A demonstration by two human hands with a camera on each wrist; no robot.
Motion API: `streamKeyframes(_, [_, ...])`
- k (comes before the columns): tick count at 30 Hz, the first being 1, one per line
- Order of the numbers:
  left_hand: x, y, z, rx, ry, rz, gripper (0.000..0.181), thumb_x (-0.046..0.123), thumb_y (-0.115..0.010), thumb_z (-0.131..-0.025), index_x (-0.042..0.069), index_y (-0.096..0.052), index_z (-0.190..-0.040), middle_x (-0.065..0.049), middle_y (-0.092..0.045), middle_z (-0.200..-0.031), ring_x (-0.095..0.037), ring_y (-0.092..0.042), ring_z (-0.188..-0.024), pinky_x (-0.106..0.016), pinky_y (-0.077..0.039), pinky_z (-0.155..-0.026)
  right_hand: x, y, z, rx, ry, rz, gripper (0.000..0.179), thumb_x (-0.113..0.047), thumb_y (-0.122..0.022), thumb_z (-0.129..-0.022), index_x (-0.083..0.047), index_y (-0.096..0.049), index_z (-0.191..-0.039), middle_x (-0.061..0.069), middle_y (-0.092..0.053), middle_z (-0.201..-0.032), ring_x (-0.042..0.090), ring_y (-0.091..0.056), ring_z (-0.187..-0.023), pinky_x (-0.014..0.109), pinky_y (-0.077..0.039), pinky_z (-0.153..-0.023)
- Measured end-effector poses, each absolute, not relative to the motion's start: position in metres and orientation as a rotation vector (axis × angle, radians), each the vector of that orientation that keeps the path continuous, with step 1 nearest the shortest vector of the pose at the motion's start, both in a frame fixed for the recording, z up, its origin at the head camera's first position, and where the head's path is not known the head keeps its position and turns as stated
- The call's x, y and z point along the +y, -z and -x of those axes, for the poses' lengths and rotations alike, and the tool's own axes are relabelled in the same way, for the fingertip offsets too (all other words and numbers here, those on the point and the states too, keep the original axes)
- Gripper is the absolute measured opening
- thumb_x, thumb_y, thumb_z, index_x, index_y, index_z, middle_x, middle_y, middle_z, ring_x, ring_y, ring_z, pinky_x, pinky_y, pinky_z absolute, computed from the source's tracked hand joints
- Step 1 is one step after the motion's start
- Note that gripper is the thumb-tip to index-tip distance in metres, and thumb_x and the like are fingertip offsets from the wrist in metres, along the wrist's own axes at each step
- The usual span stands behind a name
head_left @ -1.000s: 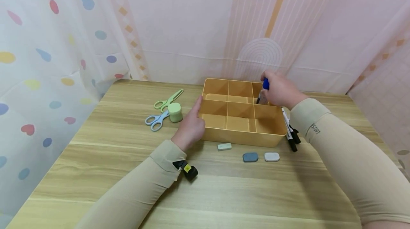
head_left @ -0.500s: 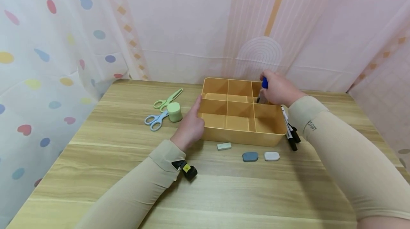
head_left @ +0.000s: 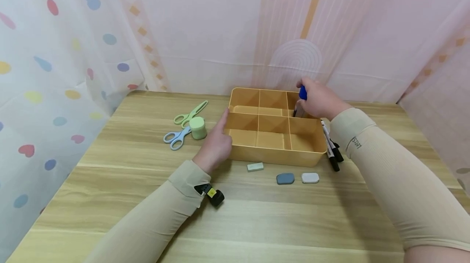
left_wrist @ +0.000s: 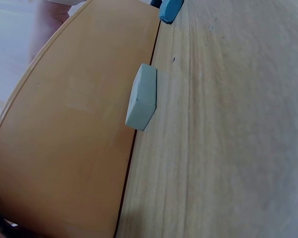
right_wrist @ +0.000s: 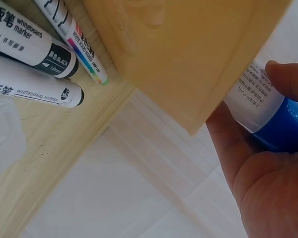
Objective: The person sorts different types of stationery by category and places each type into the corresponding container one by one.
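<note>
My right hand [head_left: 323, 100] grips a glue stick [right_wrist: 258, 99] with a blue end, over the back right compartment of the yellow organizer box [head_left: 277, 156]. The glue stick's lower part reaches into that compartment, partly hidden by the hand and divider. In the right wrist view, fingers and thumb lie on both sides of it, and "PVA" shows on its label. My left hand [head_left: 216, 144] rests against the box's left wall, its index finger stretched along the side. A pale green eraser [left_wrist: 143, 99] lies close to the front wall of the box.
Green scissors [head_left: 190, 114], blue scissors [head_left: 177, 137] and a pale green rounded block [head_left: 198, 128] lie left of the box. In front lie a blue-grey eraser [head_left: 285, 179] and a white one [head_left: 310, 178]. Whiteboard markers [right_wrist: 35, 82] lie at its right side, near a clear plastic piece [right_wrist: 5, 136].
The head view has shifted slightly, moving the whole scene a little to the left. Both hands keep their places at the box, the right still holding the glue stick.
</note>
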State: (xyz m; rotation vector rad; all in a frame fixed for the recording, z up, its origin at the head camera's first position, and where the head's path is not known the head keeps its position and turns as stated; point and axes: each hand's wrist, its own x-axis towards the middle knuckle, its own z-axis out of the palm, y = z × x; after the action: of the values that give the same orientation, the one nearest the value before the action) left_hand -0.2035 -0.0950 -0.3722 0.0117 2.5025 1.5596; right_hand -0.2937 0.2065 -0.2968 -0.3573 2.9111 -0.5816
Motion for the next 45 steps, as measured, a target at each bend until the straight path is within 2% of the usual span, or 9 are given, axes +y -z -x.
streamKeyframes(7, [-0.097,0.372,0.203,2.492,-1.582,0.017,0.092,-0.006,-0.032,-0.096,0.045,-0.005,-0.168,0.001,-0.014,-0.178,-0.028,-0.036,-0.151,-0.024,-0.040,-0.046,0.203,0.296,0.295,2.863,0.607,0.303,0.065,-0.018,-0.060,-0.105,0.002,-0.025,-0.155,0.034,-0.048,-0.148,0.046,-0.056,-0.130,0.058,-0.054,-0.102])
streamKeyframes(14, [-0.096,0.373,0.203,2.488,-1.590,0.013,0.093,-0.007,-0.032,-0.095,0.044,-0.006,-0.169,-0.001,-0.015,-0.178,-0.028,-0.035,-0.153,-0.025,-0.042,-0.049,0.206,0.298,0.295,2.865,0.617,0.322,0.061,-0.016,-0.061,-0.104,0.004,-0.028,-0.151,0.034,-0.049,-0.145,0.046,-0.056,-0.128,0.057,-0.055,-0.102])
streamKeyframes(20, [-0.095,0.374,0.203,2.507,-1.565,0.002,0.092,-0.007,-0.033,-0.095,0.041,-0.006,-0.169,-0.001,-0.016,-0.178,-0.023,-0.023,-0.160,-0.034,-0.050,-0.075,0.207,0.297,0.294,2.850,0.626,0.322,0.062,-0.017,-0.062,-0.104,0.003,-0.028,-0.152,0.034,-0.049,-0.145,0.046,-0.057,-0.127,0.057,-0.055,-0.102])
streamKeyframes(26, [-0.094,0.374,0.204,2.512,-1.559,-0.007,0.092,-0.007,-0.033,-0.095,0.040,-0.005,-0.170,-0.001,-0.016,-0.178,-0.023,-0.022,-0.160,-0.039,-0.052,-0.075,0.207,0.294,0.292,2.833,0.626,0.307,0.070,-0.018,-0.061,-0.105,0.002,-0.022,-0.159,0.035,-0.047,-0.149,0.046,-0.057,-0.128,0.056,-0.056,-0.101])
streamKeyframes(28, [-0.094,0.374,0.203,2.514,-1.556,-0.010,0.092,-0.007,-0.033,-0.095,0.040,-0.005,-0.170,-0.002,-0.015,-0.178,-0.024,-0.020,-0.161,-0.039,-0.052,-0.088,0.207,0.294,0.291,2.826,0.634,0.295,0.073,-0.019,-0.060,-0.105,0.000,-0.019,-0.162,0.034,-0.045,-0.151,0.046,-0.056,-0.129,0.056,-0.056,-0.101])
streamKeyframes(31, [-0.094,0.374,0.204,2.512,-1.559,-0.009,0.093,-0.007,-0.033,-0.095,0.039,-0.005,-0.170,-0.002,-0.016,-0.178,-0.024,-0.021,-0.161,-0.041,-0.051,-0.090,0.208,0.293,0.291,2.827,0.654,0.292,0.076,-0.021,-0.060,-0.105,-0.003,-0.017,-0.164,0.034,-0.043,-0.154,0.046,-0.055,-0.130,0.057,-0.056,-0.102])
streamKeyframes(34, [-0.094,0.374,0.204,2.513,-1.563,-0.011,0.092,-0.008,-0.033,-0.094,0.038,-0.006,-0.170,-0.003,-0.016,-0.178,-0.027,-0.028,-0.158,-0.034,-0.052,-0.073,0.211,0.293,0.290,2.841,0.672,0.307,0.077,-0.023,-0.061,-0.104,-0.003,-0.017,-0.165,0.033,-0.040,-0.156,0.047,-0.053,-0.132,0.059,-0.054,-0.105])
streamKeyframes(38, [-0.093,0.375,0.203,2.515,-1.560,-0.002,0.092,-0.008,-0.033,-0.095,0.038,-0.007,-0.170,-0.003,-0.016,-0.177,-0.029,-0.036,-0.152,-0.025,-0.043,-0.051,0.216,0.290,0.286,2.862,0.719,0.313,0.079,-0.028,-0.061,-0.104,-0.003,-0.018,-0.165,0.033,-0.033,-0.160,0.050,-0.048,-0.137,0.064,-0.048,-0.111])
streamKeyframes(45, [-0.093,0.374,0.203,2.517,-1.555,0.002,0.091,-0.006,-0.033,-0.096,0.040,-0.006,-0.170,-0.002,-0.016,-0.178,-0.028,-0.035,-0.153,-0.024,-0.041,-0.049,0.229,0.281,0.272,2.858,0.948,0.263,0.080,-0.033,-0.055,-0.108,-0.004,-0.011,-0.168,0.030,-0.023,-0.170,0.051,-0.042,-0.146,0.066,-0.042,-0.115])
